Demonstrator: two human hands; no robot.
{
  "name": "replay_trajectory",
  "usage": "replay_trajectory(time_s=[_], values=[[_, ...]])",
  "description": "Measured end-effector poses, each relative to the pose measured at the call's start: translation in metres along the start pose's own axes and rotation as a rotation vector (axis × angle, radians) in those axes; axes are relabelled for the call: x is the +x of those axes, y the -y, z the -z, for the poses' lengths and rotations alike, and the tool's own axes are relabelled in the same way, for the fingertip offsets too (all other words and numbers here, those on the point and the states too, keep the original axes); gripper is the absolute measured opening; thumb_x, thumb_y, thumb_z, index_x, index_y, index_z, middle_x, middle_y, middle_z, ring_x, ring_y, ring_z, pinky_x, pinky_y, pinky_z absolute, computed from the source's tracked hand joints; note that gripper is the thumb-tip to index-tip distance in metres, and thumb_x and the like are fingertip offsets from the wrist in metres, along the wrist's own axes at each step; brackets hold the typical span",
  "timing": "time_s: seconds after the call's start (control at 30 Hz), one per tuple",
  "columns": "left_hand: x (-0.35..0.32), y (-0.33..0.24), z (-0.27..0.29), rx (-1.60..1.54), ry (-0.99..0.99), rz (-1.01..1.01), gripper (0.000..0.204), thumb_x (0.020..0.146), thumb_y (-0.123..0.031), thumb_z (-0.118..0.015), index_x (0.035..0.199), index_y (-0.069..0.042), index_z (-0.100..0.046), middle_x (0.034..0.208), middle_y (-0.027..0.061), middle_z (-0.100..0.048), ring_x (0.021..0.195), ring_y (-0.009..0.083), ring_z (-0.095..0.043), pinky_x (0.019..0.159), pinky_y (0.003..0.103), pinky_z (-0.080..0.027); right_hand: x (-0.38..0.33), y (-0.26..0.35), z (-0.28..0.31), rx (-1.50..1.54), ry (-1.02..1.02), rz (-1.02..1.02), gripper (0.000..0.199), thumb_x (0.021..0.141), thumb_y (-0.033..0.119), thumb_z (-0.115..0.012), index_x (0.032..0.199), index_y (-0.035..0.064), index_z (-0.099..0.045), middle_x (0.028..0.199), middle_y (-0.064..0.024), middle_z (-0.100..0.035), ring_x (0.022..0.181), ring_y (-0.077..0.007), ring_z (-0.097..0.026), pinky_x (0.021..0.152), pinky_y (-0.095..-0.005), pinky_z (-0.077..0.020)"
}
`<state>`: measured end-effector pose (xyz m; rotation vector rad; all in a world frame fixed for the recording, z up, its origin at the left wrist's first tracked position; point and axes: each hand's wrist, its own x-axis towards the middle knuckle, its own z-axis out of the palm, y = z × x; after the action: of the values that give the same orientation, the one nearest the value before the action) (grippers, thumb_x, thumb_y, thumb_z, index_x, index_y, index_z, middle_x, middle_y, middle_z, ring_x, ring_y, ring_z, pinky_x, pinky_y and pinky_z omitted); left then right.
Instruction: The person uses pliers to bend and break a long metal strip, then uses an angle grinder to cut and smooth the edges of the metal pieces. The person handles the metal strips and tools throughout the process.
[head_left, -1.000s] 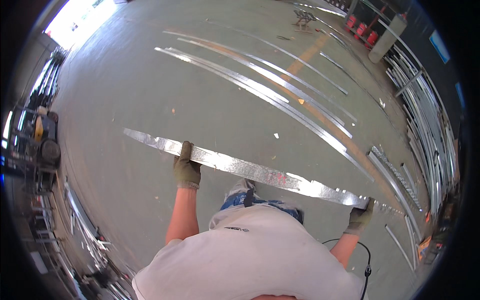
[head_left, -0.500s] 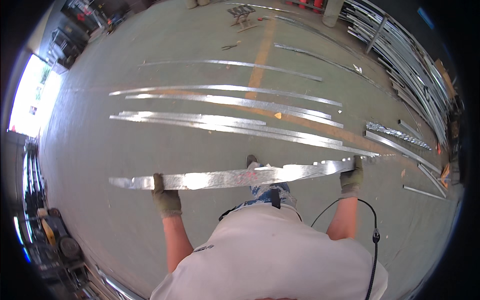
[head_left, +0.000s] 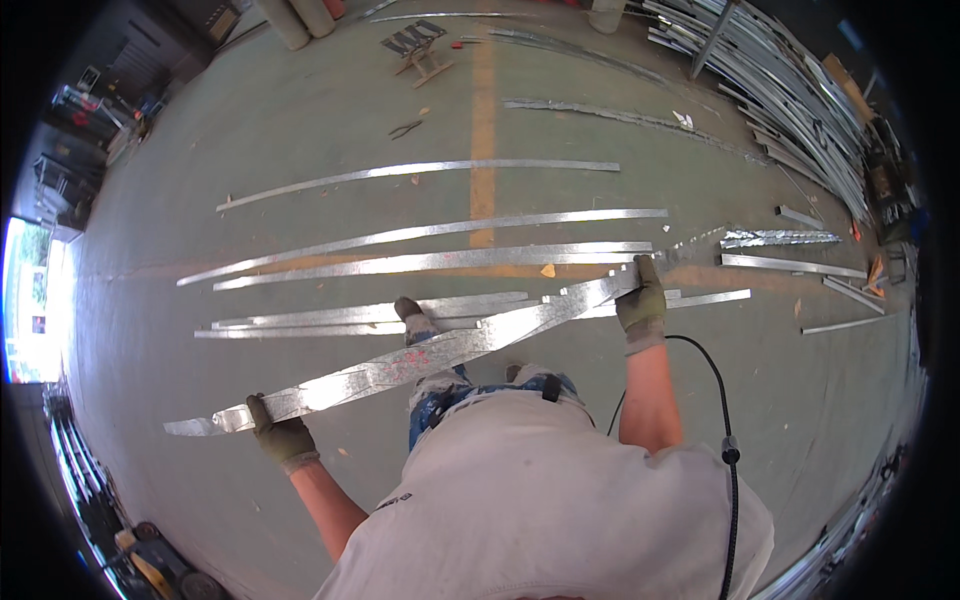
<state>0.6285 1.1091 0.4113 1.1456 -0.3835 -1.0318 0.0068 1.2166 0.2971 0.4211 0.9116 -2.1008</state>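
Observation:
A long bundle of shiny galvanized metal strips, marked in red near its middle, stretches across in front of my body. My left hand, in an olive work glove, is closed around it near its left end. Farther out and higher in the picture, my gloved right hand grips the bundle toward its right end. The bundle slants, its stepped right end trailing off past that hand. Beneath and beyond it, several metal strips lie side by side on the floor, some partly covered by the bundle and my leg.
Short metal pieces lie at right, near a large stack of long metal profiles. Pliers and a small wooden stand are on the green floor. Dark machinery stands at lower left. A black cable hangs by my right side.
The bundle has tilted, its left end now nearer me and its right end farther away, with both hands still on it. My body has turned, and one foot has stepped forward among the floor strips.

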Motion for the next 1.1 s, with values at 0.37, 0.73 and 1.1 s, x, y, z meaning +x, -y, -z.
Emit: replay_trajectory(time_s=[0.37, 0.73, 1.1], values=[[0.292, 0.05, -0.137, 0.058, 0.155, 0.269, 0.043, 0.103, -0.036, -0.066, 0.13, -0.003, -0.063, 0.123, 0.0063, -0.068, 0.11, 0.0196, -0.064, 0.099, 0.037, -0.051, 0.075, -0.108, -0.144, -0.033, -0.07, 0.196, 0.015, 0.097, 0.009, -0.069, 0.111, 0.0042, -0.067, 0.104, -0.0063, -0.071, 0.099, -0.0229, -0.069, 0.092, -0.0396, -0.0574], [0.457, 0.091, -0.362, 0.202, 0.186, 0.424, 0.038, 0.108, -0.036, -0.056, 0.137, -0.014, -0.064, 0.095, -0.0038, -0.068, 0.08, 0.0104, -0.06, 0.07, 0.024, -0.046, 0.162, -0.19, -0.295, 0.025, -0.337, 0.324, 0.028, 0.097, 0.014, -0.07, 0.123, 0.003, -0.067, 0.124, -0.0039, -0.071, 0.12, -0.0189, -0.063, 0.106, -0.0372, -0.046], [0.685, 0.154, -0.41, 0.373, 0.383, 0.401, 0.037, 0.103, -0.041, -0.065, 0.116, -0.006, -0.071, 0.108, 0.0041, -0.074, 0.101, 0.0169, -0.068, 0.096, 0.031, -0.049, 0.263, -0.275, -0.42, -0.008, -0.477, 0.205, 0.02, 0.096, 0.018, -0.072, 0.104, 0.0004, -0.067, 0.102, -0.0102, -0.067, 0.092, -0.0228, -0.065, 0.078, -0.041, -0.0539]])
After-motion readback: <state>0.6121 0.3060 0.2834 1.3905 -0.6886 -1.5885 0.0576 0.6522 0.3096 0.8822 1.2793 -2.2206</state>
